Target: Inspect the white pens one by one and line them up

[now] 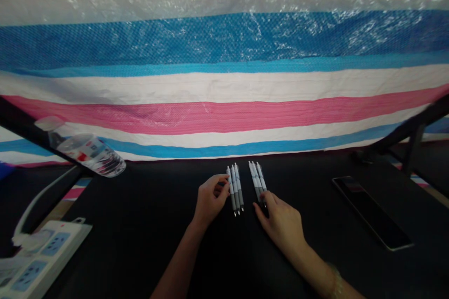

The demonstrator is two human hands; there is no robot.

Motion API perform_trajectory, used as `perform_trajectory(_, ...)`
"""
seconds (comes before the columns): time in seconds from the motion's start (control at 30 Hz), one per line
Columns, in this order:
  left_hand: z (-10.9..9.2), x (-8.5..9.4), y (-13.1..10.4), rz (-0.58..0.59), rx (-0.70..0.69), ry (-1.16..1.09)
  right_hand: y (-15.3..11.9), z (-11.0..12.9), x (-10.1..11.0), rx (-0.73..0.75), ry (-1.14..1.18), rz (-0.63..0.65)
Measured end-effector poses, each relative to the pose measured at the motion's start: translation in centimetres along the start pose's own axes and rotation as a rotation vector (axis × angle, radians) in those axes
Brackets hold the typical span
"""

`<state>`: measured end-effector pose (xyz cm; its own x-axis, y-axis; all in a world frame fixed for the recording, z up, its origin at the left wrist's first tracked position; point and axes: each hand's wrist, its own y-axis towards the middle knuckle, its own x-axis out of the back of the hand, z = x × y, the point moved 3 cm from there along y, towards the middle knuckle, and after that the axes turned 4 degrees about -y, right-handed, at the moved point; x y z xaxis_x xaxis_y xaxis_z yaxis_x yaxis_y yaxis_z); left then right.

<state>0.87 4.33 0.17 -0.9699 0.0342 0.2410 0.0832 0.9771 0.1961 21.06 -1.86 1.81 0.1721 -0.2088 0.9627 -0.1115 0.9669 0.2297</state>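
Observation:
Two groups of white pens with grey grips lie side by side on the black table. Three pens are in the left group point(235, 187), set close together with their tips toward me. My left hand point(209, 200) is at its left edge, fingers curved and fingertips beside or touching the outermost pen. The right group point(257, 178) lies slightly slanted. My right hand point(282, 222) rests at its lower end, thumb apart on the left and fingertips over the grey grips, partly hiding them. Neither hand is seen lifting a pen.
On the right of the black table point(140, 229) lies a dark phone point(372, 212). A white power strip point(49, 252) with a plugged cable is at the lower left. A clear plastic bottle point(93, 154) lies tilted at the back left, before a striped tarp point(224, 117).

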Motion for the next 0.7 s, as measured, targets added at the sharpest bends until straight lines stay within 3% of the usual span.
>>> perform_trajectory(0.3,-0.7,0.5,0.2,-0.094,0.093,-0.159,0.0,0.2,0.1,-0.045,-0.017,0.08)
perform_trajectory(0.43,-0.9,1.1,0.4,-0.142,0.145,-0.255,0.0,0.1,0.3,-0.113,0.266,0.06)
perform_trajectory(0.57,-0.7,1.6,0.4,-0.153,0.236,-0.417,-0.7,0.6,0.8,-0.095,0.564,-0.038)
perform_trajectory(0.7,-0.3,1.3,0.4,-0.035,0.388,-0.588,-1.9,2.2,0.9,-0.013,0.689,-0.08)
